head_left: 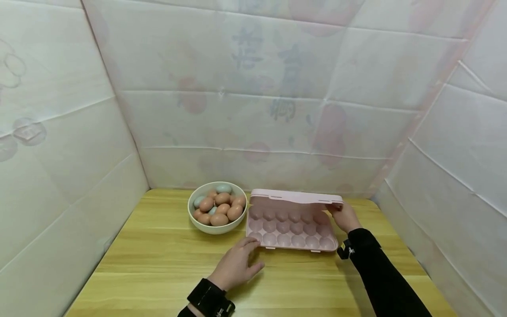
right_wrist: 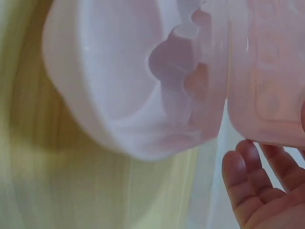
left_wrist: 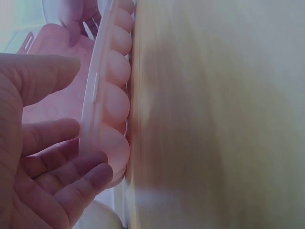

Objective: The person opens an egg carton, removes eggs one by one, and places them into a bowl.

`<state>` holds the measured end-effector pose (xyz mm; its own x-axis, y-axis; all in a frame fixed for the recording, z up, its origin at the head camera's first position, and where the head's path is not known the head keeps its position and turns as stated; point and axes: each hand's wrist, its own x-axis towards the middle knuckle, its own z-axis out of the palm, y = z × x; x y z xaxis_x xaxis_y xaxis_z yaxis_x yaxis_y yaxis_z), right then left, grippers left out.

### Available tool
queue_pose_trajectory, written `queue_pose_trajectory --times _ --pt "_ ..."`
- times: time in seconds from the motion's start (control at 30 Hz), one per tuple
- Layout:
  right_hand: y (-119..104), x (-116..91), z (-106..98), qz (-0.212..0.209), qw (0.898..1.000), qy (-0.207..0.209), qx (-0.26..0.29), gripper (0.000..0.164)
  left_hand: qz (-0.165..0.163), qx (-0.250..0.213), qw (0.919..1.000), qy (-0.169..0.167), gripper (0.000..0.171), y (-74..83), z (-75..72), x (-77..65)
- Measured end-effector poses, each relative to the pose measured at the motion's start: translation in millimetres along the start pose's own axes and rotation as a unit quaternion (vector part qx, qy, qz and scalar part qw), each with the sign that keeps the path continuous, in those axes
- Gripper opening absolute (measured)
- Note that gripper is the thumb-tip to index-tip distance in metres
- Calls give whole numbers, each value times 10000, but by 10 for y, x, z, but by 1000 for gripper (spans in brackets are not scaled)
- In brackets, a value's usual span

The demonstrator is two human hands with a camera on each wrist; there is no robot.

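A pink plastic egg box [head_left: 292, 241] lies on the table, its rows of round cups holding no eggs. Its hinged lid [head_left: 297, 196] stands raised along the far side. My right hand [head_left: 345, 218] holds the lid at its right end, with the thumb on the inner face and the fingers behind, as the right wrist view shows. My left hand [head_left: 236, 264] touches the front left corner of the box with extended fingertips [left_wrist: 101, 174], the thumb apart from it. Left of the box stands a cream bowl [head_left: 217, 230] full of brown eggs [head_left: 219, 219] and a few pale blue-green ones [head_left: 223, 188].
The wooden table [head_left: 158, 264] is enclosed by white printed cloth walls [head_left: 253, 132] at the back, left and right. The bowl stands close to the box's left end, and both are near the table's back edge.
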<state>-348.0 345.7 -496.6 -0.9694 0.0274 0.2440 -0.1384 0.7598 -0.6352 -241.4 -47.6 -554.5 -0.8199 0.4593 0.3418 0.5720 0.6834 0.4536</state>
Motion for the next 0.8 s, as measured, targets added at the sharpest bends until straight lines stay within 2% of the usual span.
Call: queue_pose_trajectory --times 0.1,0.33,0.57,0.8 --pt "-19 26 3 30 9999 104 -40 39 -20 0 10000 57 61 -1 -1 2" --pt "-122 88 -20 531 9985 60 147 56 65 199 9998 19 56 -10 -6 12" --pt "-225 170 -9 820 9965 142 90 61 53 176 9998 -9 53 11 -19 15" --pt "-238 210 27 882 9957 244 150 66 -1 118 9999 -10 53 21 -26 15"
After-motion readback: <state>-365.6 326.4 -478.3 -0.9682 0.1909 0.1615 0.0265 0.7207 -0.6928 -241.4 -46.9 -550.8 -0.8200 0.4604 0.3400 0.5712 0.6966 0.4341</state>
